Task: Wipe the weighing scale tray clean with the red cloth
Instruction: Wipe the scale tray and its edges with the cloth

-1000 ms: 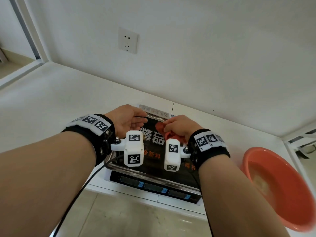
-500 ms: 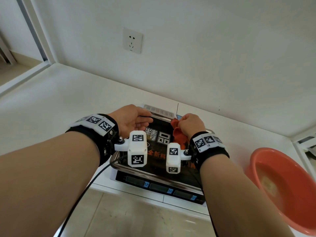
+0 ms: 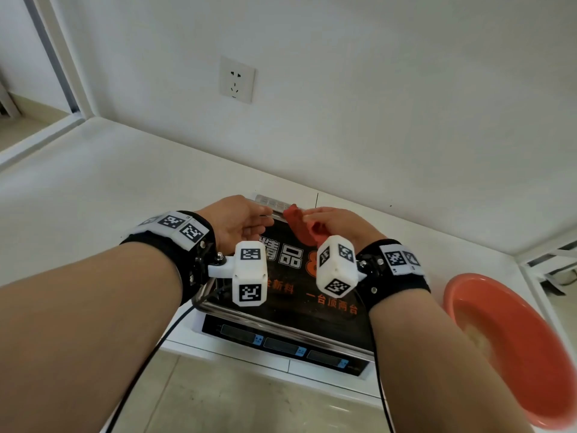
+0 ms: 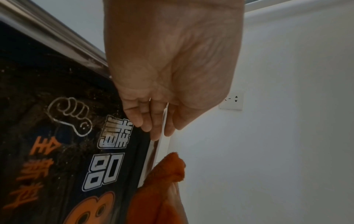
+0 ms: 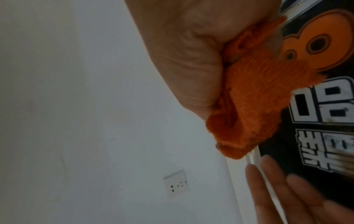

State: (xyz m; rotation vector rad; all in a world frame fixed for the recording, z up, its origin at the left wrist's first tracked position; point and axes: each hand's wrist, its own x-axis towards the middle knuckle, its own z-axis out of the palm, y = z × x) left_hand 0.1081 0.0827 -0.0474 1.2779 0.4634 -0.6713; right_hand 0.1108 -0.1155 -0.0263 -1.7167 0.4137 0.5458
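The weighing scale tray (image 3: 290, 276), dark with big letters, sits on top of the scale (image 3: 281, 345) on the white counter (image 3: 93, 189), right below both hands. From the head view, the right hand (image 3: 340, 226) has its fingers wrapped around the red cloth (image 3: 301, 228) at the far edge of the tray. The left hand (image 3: 237, 221) is at the far left corner with its fingers out flat, holding nothing. An orange bowl (image 3: 512, 348) sits to the right, near the counter edge. From the left wrist view, the left fingers (image 4: 153, 121) touch the thin far rim of the tray, and little crumbs are stuck on the dark tray top. I think the tray could slide or tip if the cloth pushes hard while the left hand only rests there. From the right wrist view, the cloth (image 5: 268, 106) is bunched up small and pokes past the far edge. A small bunch may miss crumbs or push them off behind the scale. The right arm could also bump the bowl.
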